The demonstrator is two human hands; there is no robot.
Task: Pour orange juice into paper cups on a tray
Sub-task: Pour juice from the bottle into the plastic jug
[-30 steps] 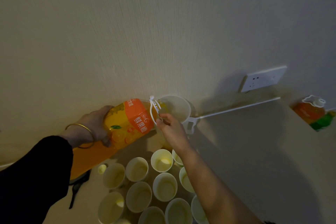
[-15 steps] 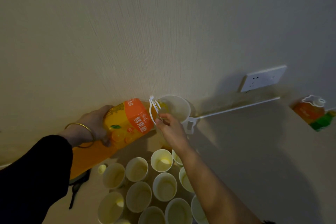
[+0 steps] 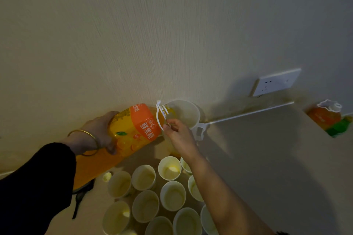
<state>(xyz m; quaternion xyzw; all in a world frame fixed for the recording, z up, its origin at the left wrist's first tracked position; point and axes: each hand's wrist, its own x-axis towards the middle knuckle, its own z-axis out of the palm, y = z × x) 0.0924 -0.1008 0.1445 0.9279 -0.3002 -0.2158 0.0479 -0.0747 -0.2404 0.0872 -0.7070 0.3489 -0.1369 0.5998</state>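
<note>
Head view looked down on a dim tabletop [image 3: 267, 154] set against a pale wall [image 3: 152, 34]. Both hands were clamped on a big orange juice bottle [image 3: 133, 129], which was held in the air over the tabletop's far edge, tilted with its neck pointing right. The left hand [image 3: 99, 131], with a gold bangle [image 3: 87, 135] at the wrist and a black sleeve [image 3: 38, 187] behind it, gripped the bottle's body, fingers curled round its near side. The right hand [image 3: 179, 135] pinched the white handle [image 3: 159, 116] at the bottle's neck, its bare forearm running back over the cups. The bottle's mouth lay at the rim of a clear jug [image 3: 186, 112] that stood at the far edge, close to the wall; whether juice was running could not be told.

Nearer the camera, a cluster of open paper cups [image 3: 172, 195] stood upright and close together, some touching, several with a pale liquid at the bottom. What lay under them could not be made out. A small round cap [image 3: 107, 176] lay just left of the cups, and a black strap-like object [image 3: 80, 198] lay below the bottle's base.

A white socket [image 3: 277, 82] sat on the wall above the far right corner. Beyond the right edge stood a second orange bottle [image 3: 324, 117] with a white top, capped and upright, well apart from the hands.
</note>
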